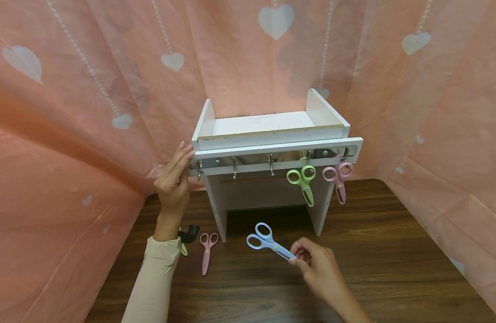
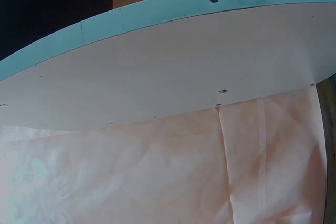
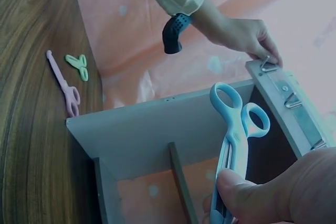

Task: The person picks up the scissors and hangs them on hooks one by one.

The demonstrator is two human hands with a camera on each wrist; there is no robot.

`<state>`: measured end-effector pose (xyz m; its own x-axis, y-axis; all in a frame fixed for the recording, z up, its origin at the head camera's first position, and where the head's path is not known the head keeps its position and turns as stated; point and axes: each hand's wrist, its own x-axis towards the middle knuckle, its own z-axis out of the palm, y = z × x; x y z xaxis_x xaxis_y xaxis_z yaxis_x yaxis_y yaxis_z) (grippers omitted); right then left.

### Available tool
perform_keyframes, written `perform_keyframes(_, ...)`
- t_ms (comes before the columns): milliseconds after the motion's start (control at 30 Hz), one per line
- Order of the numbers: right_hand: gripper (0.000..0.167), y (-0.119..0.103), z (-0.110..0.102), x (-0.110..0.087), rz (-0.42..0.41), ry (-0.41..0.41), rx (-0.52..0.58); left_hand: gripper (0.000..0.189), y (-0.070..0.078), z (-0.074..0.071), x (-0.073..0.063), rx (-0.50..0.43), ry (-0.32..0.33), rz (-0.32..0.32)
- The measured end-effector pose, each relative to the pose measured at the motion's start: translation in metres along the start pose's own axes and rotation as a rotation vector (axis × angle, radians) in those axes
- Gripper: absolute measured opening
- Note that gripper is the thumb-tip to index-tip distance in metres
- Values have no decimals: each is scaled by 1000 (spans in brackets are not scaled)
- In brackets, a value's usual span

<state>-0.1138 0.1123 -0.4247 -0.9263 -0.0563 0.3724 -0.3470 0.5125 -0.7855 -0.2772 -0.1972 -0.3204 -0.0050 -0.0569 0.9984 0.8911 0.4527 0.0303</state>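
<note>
My right hand [image 1: 318, 269] pinches a pair of blue scissors [image 1: 268, 242] by the blade end, handle loops pointing up and left toward the rack. In the right wrist view the thumb presses on the blades of the blue scissors [image 3: 233, 135]. My left hand [image 1: 175, 177] rests on the left end of the white hook rail [image 1: 248, 152], fingers over its corner. Green scissors [image 1: 302, 181] and pink scissors [image 1: 339, 179] hang by a loop from the two rightmost hooks. The other hooks, such as the middle hook [image 1: 271, 163], hold nothing.
On the wooden table [image 1: 377, 251], pink scissors [image 1: 206, 253] lie left of the white shelf unit [image 1: 215, 202]. Green scissors [image 3: 79, 65] lie beside them, mostly hidden by the left wrist in the head view. A pink curtain [image 1: 110, 58] surrounds the table.
</note>
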Motion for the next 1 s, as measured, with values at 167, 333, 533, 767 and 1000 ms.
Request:
perform_keyframes(167,33,-4,-4,3,-46,31,-11,30,7,1,4,21,9,-2)
perform_keyframes(333,33,-8,-7,6,-72,59,-13,30,4,0,2,26,14,-5)
perform_keyframes(533,33,-11,-9,8,-70,57,-11,28,-6,0,-4,23,7,1)
perform_keyframes(767,33,-15,-15,13,-110,82,-4,29,-5,-1,-3,24,8,9)
perform_keyframes(1000,31,-18,-21,20,-112,109,19,28,2,-1,3,45,-2,14)
